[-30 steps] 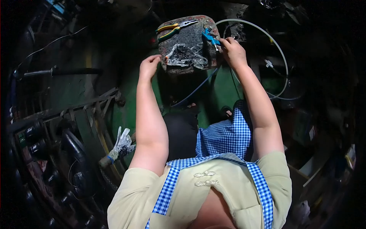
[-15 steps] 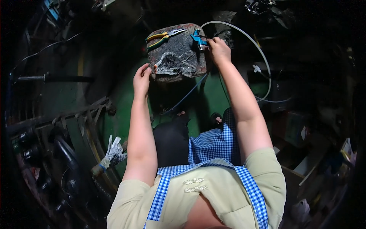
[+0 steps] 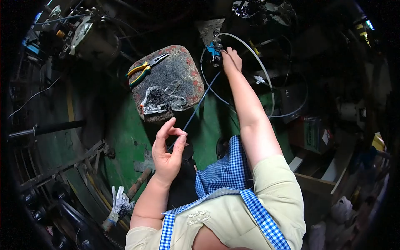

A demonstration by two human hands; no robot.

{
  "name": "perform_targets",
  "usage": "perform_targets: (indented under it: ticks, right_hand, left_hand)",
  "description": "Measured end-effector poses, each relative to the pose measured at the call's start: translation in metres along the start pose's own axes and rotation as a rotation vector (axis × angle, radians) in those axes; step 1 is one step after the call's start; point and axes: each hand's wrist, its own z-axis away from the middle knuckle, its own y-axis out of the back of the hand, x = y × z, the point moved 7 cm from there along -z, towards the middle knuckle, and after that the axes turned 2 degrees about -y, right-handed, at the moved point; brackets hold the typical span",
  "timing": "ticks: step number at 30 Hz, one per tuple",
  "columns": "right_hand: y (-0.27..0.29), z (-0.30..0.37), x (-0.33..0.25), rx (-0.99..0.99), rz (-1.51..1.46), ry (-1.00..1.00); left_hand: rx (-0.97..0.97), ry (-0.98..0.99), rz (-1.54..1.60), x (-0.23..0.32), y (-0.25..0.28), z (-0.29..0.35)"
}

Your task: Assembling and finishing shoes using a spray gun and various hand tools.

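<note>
Stool (image 3: 177,75): past its far-right corner, right fingers (image 3: 226,55) grip blue tool (image 3: 213,50) at their left; left fingers (image 3: 166,128) curl by hose (image 3: 197,110), hold unclear.

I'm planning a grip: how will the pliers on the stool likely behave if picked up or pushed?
The pliers should feel stiff and fairly heavy for their size, given the metal nose. Lying flat with spread handles, they would probably swivel rather than roll. The rough-looking stool top may resist sliding.
</note>
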Motion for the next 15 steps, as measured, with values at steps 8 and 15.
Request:
perform_targets:
  ticks: [8, 15]
  right_hand:
    - [0.034, 0.033, -0.026, 0.204, 0.035, 0.324]
    - [0.126, 0.116, -0.060, 0.369, -0.191, 0.511]
  left_hand:
    - [-0.114, 0.167, -0.021, -0.023, -0.008, -0.006]
    - [0.039, 0.493, 0.505, -0.054, -0.034, -0.052]
